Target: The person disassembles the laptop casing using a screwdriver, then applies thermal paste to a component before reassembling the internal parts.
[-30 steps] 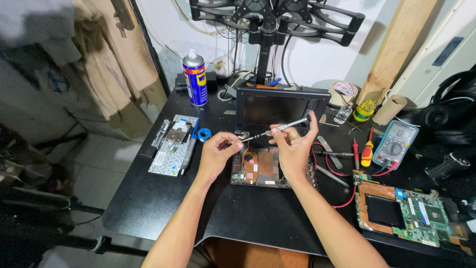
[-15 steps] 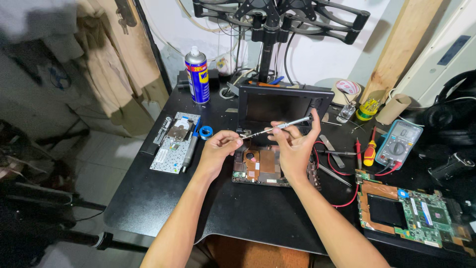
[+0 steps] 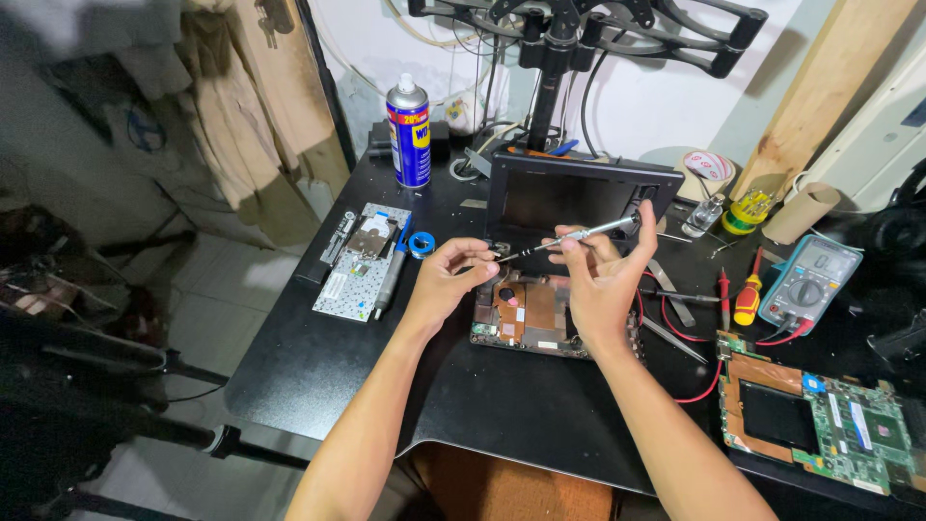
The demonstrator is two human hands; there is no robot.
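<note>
The right hand (image 3: 603,280) grips a slim silver screwdriver (image 3: 569,237), held level above the opened small laptop (image 3: 540,309) in the middle of the dark surface (image 3: 318,357). The left hand (image 3: 449,280) pinches closed at the screwdriver's tip. A spray can (image 3: 408,132) stands near the far-left corner, and a multimeter (image 3: 808,283) lies toward the right edge.

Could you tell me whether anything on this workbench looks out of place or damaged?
Nothing looks spilled or broken. The small laptop lies opened up with its internals bare, its keyboard set aside at left and a loose circuit board at right, consistent with deliberate disassembly.
</note>
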